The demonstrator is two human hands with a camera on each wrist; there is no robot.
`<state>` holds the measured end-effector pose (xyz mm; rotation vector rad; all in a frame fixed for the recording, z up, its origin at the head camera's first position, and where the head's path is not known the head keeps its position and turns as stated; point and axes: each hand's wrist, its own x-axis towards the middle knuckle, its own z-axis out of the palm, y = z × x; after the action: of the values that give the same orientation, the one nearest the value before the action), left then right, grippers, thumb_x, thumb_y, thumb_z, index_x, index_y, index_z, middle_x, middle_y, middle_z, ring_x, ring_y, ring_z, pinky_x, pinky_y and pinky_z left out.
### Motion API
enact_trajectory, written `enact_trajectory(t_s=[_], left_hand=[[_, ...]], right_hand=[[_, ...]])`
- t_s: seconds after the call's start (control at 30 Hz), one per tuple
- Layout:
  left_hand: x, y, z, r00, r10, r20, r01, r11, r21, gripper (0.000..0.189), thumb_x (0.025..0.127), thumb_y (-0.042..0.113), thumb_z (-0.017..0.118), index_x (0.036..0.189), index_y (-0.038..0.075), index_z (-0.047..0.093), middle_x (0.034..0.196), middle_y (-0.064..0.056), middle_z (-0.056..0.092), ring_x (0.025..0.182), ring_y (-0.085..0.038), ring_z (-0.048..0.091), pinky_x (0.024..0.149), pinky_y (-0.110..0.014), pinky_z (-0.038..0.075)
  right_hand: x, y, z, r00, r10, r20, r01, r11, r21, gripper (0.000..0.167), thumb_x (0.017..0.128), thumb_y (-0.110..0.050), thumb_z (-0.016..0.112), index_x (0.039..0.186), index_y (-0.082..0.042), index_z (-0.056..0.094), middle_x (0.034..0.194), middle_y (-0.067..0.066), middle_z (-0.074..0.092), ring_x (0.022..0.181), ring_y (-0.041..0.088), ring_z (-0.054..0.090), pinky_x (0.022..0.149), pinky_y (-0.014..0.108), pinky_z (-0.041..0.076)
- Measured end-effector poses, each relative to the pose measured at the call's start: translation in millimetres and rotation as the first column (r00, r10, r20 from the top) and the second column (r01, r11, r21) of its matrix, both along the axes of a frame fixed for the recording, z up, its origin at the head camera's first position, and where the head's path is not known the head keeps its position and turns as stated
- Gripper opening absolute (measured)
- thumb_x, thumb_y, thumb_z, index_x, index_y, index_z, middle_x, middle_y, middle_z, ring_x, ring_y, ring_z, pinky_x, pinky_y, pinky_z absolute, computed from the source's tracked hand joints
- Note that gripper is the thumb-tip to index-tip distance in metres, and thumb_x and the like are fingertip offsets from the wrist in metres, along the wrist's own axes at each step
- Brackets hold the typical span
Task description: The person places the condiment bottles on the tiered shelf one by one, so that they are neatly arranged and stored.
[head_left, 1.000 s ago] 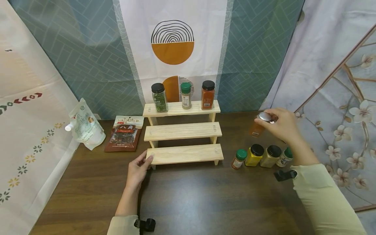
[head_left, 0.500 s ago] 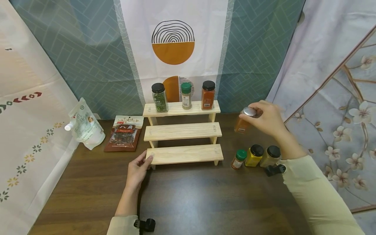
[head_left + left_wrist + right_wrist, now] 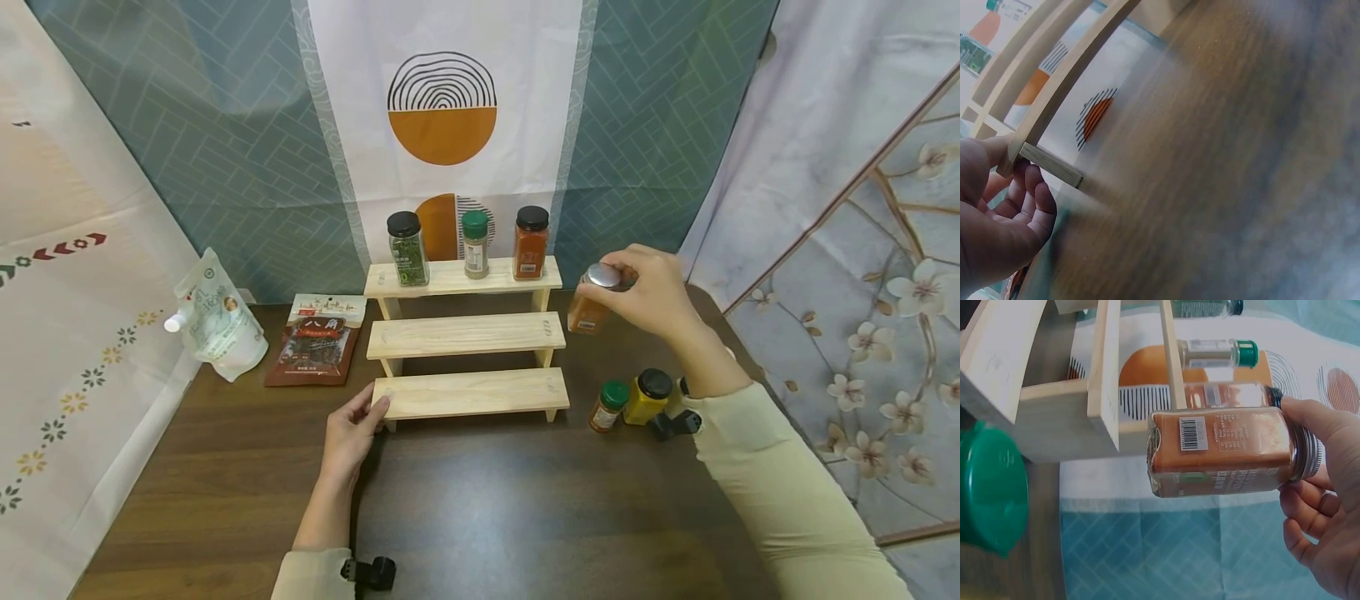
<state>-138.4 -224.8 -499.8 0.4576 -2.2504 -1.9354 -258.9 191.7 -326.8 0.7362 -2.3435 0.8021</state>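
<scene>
A three-step wooden rack (image 3: 468, 393) stands mid-table. My left hand (image 3: 352, 433) pinches the left end of its lowest step; in the left wrist view the thumb lies above the board and the fingers (image 3: 1041, 206) curl beneath. My right hand (image 3: 648, 287) grips a spice jar (image 3: 588, 312) of orange-brown powder by its silver lid, just right of the rack's middle step. The right wrist view shows this jar (image 3: 1222, 450) with its barcode label. On the top step stand a black-lidded jar of green herbs (image 3: 408, 254), a green-lidded jar (image 3: 476, 246) and a black-lidded red-orange jar (image 3: 531, 243).
Right of the rack stand a small green-lidded jar (image 3: 608, 407) and a yellow jar (image 3: 648, 397) with a black lid; the right forearm covers the area beyond. To the left lie a brown star anise packet (image 3: 315, 342) and a white spouted pouch (image 3: 221, 321). Cloth hangs behind.
My right hand has carried the silver-lidded jar leftward and slightly up, closer to the rack. Its sleeve now hides the jars at the right end. The left hand stays on the lowest step.
</scene>
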Motion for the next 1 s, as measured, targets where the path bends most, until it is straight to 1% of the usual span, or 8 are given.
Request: enact_trajectory(t_s=[0.1, 0.2, 0.33, 0.53, 0.67, 0.8, 1.0], left_hand=[[0.1, 0.2, -0.1, 1.0, 0.002, -0.005, -0.002, 1.0, 0.0, 0.051, 0.098, 0.019, 0.07, 0.144, 0.001, 0.055, 0.093, -0.007, 0.06, 0.077, -0.006, 0.059, 0.069, -0.018, 0.053], [0.3, 0.3, -0.1, 1.0, 0.007, -0.007, -0.007, 1.0, -0.007, 0.051, 0.098, 0.019, 0.071, 0.143, 0.002, 0.056, 0.093, -0.007, 0.061, 0.077, -0.006, 0.059, 0.069, -0.018, 0.053], [0.3, 0.3, 0.2, 1.0, 0.007, -0.006, -0.007, 1.0, -0.016, 0.051, 0.098, 0.021, 0.071, 0.143, 0.002, 0.056, 0.093, -0.007, 0.06, 0.077, -0.007, 0.058, 0.069, -0.018, 0.053], [0.5, 0.2, 0.7, 1.0, 0.008, -0.003, -0.008, 1.0, -0.01, 0.052, 0.098, 0.022, 0.071, 0.143, 0.002, 0.056, 0.093, -0.007, 0.059, 0.077, -0.007, 0.058, 0.069, -0.018, 0.053], [0.5, 0.5, 0.5, 1.0, 0.015, -0.002, -0.015, 1.0, -0.002, 0.052, 0.097, 0.022, 0.071, 0.143, 0.002, 0.057, 0.094, -0.007, 0.059, 0.078, -0.007, 0.058, 0.069, -0.018, 0.053], [0.7, 0.7, -0.1, 1.0, 0.014, 0.0, -0.014, 1.0, -0.008, 0.052, 0.097, 0.022, 0.071, 0.143, 0.002, 0.057, 0.094, -0.007, 0.06, 0.077, -0.007, 0.058, 0.069, -0.018, 0.053], [0.5, 1.3, -1.2, 1.0, 0.019, -0.007, -0.019, 1.0, -0.002, 0.051, 0.097, 0.02, 0.072, 0.142, 0.001, 0.057, 0.093, -0.006, 0.061, 0.076, -0.006, 0.059, 0.069, -0.018, 0.053]], right_hand=[[0.1, -9, 0.9, 1.0, 0.021, 0.016, -0.021, 1.0, -0.003, 0.033, 0.073, -0.025, 0.093, 0.092, -0.003, 0.078, 0.079, 0.007, 0.067, 0.067, 0.018, 0.054, 0.063, 0.033, 0.039], [0.9, -17, 0.7, 0.998, 0.045, 0.042, -0.044, 0.999, -0.011, 0.032, 0.074, -0.025, 0.092, 0.092, -0.003, 0.077, 0.079, 0.006, 0.066, 0.068, 0.018, 0.053, 0.065, 0.035, 0.04], [2.1, -27, 0.1, 0.997, 0.058, 0.053, -0.057, 0.998, -0.021, 0.033, 0.075, -0.027, 0.092, 0.092, -0.003, 0.077, 0.079, 0.006, 0.066, 0.068, 0.017, 0.052, 0.061, 0.034, 0.041], [3.1, -42, 0.5, 0.996, 0.071, 0.061, -0.068, 0.997, -0.044, 0.033, 0.076, -0.029, 0.091, 0.092, -0.004, 0.077, 0.079, 0.005, 0.065, 0.068, 0.017, 0.051, 0.062, 0.034, 0.041], [3.8, -52, -0.3, 0.995, 0.07, 0.076, -0.067, 0.997, -0.05, 0.037, 0.076, -0.03, 0.091, 0.096, -0.002, 0.078, 0.081, 0.006, 0.066, 0.069, 0.018, 0.052, 0.064, 0.035, 0.04], [5.5, -62, -0.7, 0.992, 0.072, 0.099, -0.068, 0.997, -0.049, 0.041, 0.077, -0.03, 0.09, 0.102, -0.001, 0.078, 0.082, 0.007, 0.066, 0.07, 0.02, 0.052, 0.063, 0.035, 0.04], [7.4, -80, -0.3, 0.99, 0.081, 0.114, -0.075, 0.996, -0.054, 0.038, 0.077, -0.033, 0.09, 0.097, -0.003, 0.077, 0.082, 0.006, 0.065, 0.071, 0.021, 0.053, 0.062, 0.034, 0.041]])
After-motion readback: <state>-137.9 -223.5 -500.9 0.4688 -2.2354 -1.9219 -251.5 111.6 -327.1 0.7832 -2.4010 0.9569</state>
